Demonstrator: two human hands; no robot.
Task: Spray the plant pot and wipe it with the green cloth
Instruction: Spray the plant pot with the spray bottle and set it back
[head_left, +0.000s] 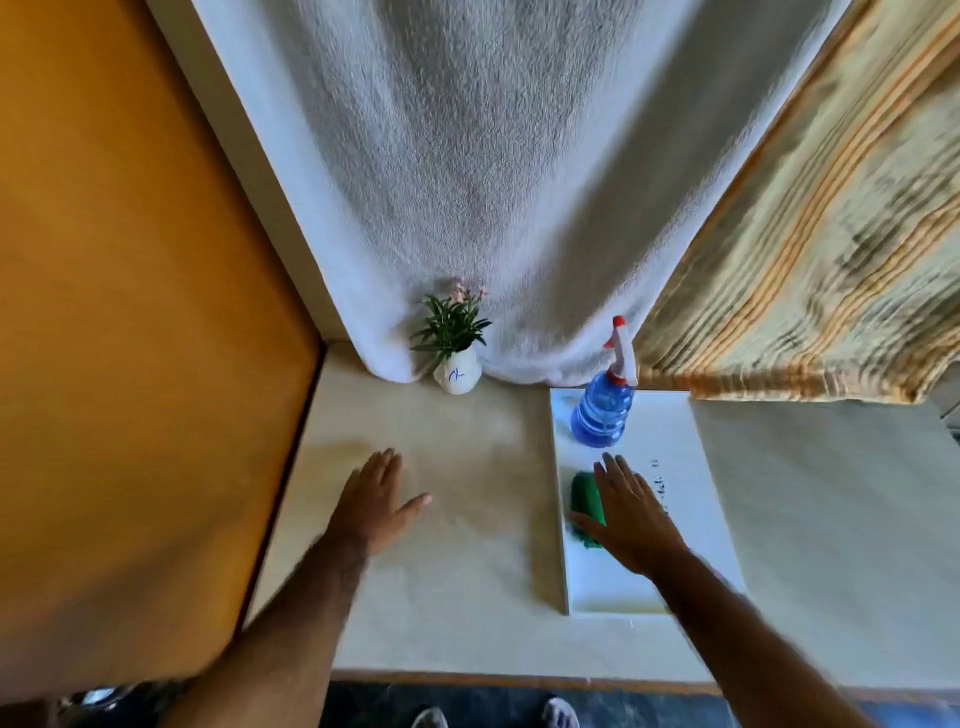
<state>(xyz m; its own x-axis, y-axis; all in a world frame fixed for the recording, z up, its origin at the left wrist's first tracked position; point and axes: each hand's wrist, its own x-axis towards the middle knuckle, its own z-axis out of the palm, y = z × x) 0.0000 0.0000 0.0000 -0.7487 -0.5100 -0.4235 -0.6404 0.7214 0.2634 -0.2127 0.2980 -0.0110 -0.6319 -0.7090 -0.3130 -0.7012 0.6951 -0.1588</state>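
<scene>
**Nothing picked up yet; spraying and wiping both remain**

The small white plant pot (457, 375) stands at the back of the table (457, 561), against the white curtain (467, 182). The blue spray bottle (602, 410) stands upright on a white tray (691, 499), well apart from the pot. The green cloth (586, 501) lies on the same tray, partly beneath the right hand (631, 514), which is spread flat and, through the blur, seems not yet to grip it. The left hand (375, 496) is open and empty over the table.
</scene>
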